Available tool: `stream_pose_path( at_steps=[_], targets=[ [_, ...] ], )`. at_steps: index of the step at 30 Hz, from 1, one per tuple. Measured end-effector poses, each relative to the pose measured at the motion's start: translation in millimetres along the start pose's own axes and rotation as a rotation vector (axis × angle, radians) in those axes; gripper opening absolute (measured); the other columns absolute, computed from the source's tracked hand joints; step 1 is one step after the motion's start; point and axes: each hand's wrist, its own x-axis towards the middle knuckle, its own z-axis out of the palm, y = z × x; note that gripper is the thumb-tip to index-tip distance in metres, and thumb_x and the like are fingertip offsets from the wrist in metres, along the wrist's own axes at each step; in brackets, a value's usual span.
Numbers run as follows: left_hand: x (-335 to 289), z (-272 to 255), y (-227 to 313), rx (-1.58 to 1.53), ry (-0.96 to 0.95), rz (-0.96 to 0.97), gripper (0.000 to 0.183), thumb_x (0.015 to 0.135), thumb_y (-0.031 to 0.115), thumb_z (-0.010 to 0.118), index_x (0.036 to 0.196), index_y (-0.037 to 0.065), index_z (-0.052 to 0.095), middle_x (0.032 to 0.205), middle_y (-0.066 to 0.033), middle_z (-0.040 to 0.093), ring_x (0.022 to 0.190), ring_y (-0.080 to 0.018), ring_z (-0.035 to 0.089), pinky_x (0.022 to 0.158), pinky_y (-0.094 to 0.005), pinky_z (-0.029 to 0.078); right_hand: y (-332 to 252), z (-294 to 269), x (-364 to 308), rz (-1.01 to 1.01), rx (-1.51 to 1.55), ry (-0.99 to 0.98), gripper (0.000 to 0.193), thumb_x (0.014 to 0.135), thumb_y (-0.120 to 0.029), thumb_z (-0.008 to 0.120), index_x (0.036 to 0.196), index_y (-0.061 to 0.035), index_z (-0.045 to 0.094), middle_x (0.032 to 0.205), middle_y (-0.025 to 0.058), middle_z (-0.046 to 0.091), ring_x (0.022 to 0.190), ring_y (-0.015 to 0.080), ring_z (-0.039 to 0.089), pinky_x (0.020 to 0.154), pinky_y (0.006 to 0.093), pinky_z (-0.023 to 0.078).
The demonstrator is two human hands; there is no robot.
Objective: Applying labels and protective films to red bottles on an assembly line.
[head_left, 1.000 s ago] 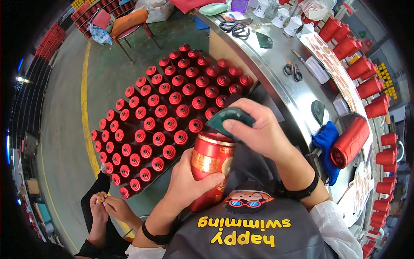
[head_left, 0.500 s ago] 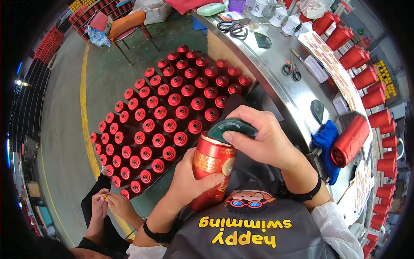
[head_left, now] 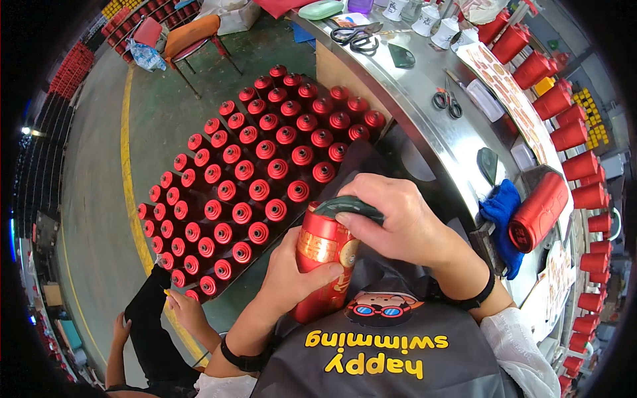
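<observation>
Red can (head_left: 321,249): tilted, before the black apron (head_left: 431,322).
Left hand (head_left: 288,282): wrapped around the can's side.
Right hand (head_left: 398,215): pinching a dark green scraper (head_left: 348,207) at the can's top.
Scraper work: probably smoothing the surface there; next stroke would need even pressure and a steady can.

Two lines of yellow lettering stand upside down on the dark apron (head_left: 398,351) at five o'clock. Gold print marks the red can (head_left: 317,247) near centre; dark characters mark a white container (head_left: 424,21) at one.
</observation>
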Motion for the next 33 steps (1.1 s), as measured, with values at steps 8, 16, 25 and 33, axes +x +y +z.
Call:
stream_pose_path(
  at_steps=[8,16,25,33],
  targets=[
    [5,-3,2,-0.087,-0.026,-0.003,0.071,0.067,0.031,0.083,0.119,-0.002,0.048,0.108,-0.0128,0.062,0.096,-0.0175,0.062,0.085,-0.0335,0.05,3,-8,5,0.209,0.16,-0.002,0.012,0.081,-0.004,0.067,0.091,-0.0003,0.062,0.078,0.0071,0.06,0.067,0.0142,0.057,0.062,0.0263,0.045],
    [4,-5,-3,-0.071,-0.015,0.002,0.072,0.067,0.035,0.082,0.119,-0.002,0.048,0.108,-0.0127,0.062,0.095,-0.0179,0.062,0.085,-0.0331,0.049,-2,0,7,0.019,-0.052,0.014,0.014,0.078,-0.003,0.068,0.09,0.0001,0.061,0.077,0.012,0.058,0.069,0.023,0.061,0.063,0.0309,0.046],
    [8,-11,2,-0.219,-0.079,0.03,0.071,0.069,0.032,0.082,0.12,-0.002,0.047,0.109,-0.0119,0.062,0.098,-0.0169,0.061,0.087,-0.0334,0.049,17,-24,5,0.419,0.113,0.198,0.019,0.083,-0.012,0.064,0.099,-0.001,0.06,0.084,0.0052,0.062,0.079,0.0097,0.056,0.072,0.0268,0.047],
    [10,-15,-1,-0.275,-0.075,0.061,0.068,0.071,0.029,0.081,0.121,-0.002,0.047,0.111,-0.0105,0.06,0.101,-0.0159,0.058,0.09,-0.0327,0.047,65,-2,-10,0.592,0.476,0.269,0.029,0.086,-0.008,0.065,0.112,-0.0048,0.053,0.1,0.0018,0.06,0.092,0.0098,0.056,0.083,0.025,0.045]
  ],
)
